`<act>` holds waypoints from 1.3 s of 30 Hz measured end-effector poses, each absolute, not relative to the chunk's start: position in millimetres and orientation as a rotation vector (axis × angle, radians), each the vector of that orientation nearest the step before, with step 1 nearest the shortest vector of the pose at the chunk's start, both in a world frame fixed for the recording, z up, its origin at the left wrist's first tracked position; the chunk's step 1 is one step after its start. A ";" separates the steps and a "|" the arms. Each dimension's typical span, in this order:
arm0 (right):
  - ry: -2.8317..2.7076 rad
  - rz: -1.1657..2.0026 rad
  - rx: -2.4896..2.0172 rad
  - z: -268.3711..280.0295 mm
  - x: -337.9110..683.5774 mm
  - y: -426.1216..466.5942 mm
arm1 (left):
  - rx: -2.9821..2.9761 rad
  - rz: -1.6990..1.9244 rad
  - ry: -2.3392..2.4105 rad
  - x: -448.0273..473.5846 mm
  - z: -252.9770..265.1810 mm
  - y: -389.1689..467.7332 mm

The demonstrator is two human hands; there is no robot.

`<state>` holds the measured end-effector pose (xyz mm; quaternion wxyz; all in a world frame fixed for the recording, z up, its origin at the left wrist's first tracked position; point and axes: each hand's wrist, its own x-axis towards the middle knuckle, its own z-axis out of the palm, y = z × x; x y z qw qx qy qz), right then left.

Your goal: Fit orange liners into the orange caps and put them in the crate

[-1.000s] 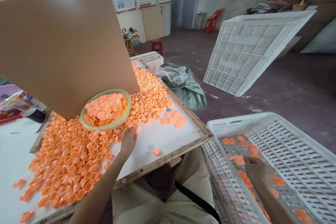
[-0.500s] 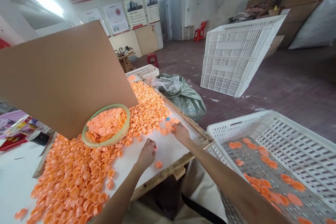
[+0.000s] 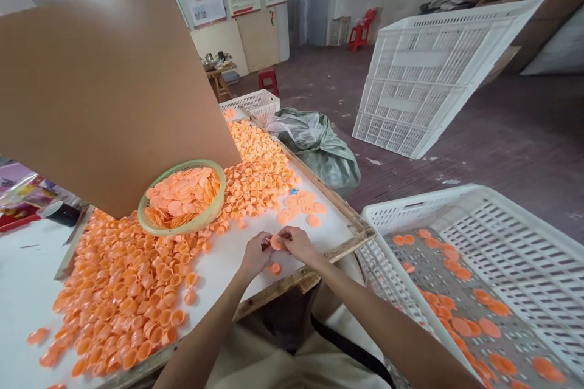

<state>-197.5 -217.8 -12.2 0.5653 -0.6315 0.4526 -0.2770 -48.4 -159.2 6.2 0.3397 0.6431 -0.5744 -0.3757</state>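
Both hands meet above the white tabletop (image 3: 223, 267) near its front edge. My right hand (image 3: 297, 243) pinches a flat orange disc (image 3: 276, 242). The fingers of my left hand (image 3: 256, 255) are closed at the disc's left side, around a small orange piece mostly hidden by them. Just below the hands lies a single orange cup (image 3: 274, 268). Loose orange discs (image 3: 303, 202) are spread behind my right hand, beside a small blue piece (image 3: 293, 192). A heap of orange cups (image 3: 132, 292) covers the left of the table. A green-rimmed basket (image 3: 214, 214) full of discs rests on the heap.
A large cardboard sheet (image 3: 114, 91) stands upright behind the basket. A wooden strip (image 3: 351, 246) edges the table. At right is a white crate (image 3: 524, 255) with orange pieces inside. Stacked white crates (image 3: 410, 85) and a green sack (image 3: 328, 158) stand on the floor.
My right hand has moved left and nearer from the loose discs, bringing one disc to my left hand. My left hand has hardly moved. The view has tilted down.
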 end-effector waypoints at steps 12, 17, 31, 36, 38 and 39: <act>1.102 -0.644 -1.634 -19.6 -189.6 -219.3 | 1.643 -1.192 -1.305 -41.0 3.6 -171.3; 1.078 -0.637 -1.546 -19.6 -189.6 -221.1 | 1.613 -1.224 -1.302 -37.9 2.5 -174.8; 1.074 -0.487 -1.431 -8.2 -189.3 -231.8 | 1.671 -1.441 -1.148 -38.3 15.1 -189.2; 1.195 -0.241 -1.438 4.4 -184.2 -248.5 | 1.882 -1.487 -1.075 -43.9 21.4 -204.5; 1.183 -0.145 -1.432 6.9 -181.3 -257.0 | 1.966 -1.520 -1.036 -46.1 25.0 -210.4; 1.175 -0.105 -1.416 7.7 -179.9 -260.5 | 1.995 -1.549 -1.018 -46.8 27.0 -212.8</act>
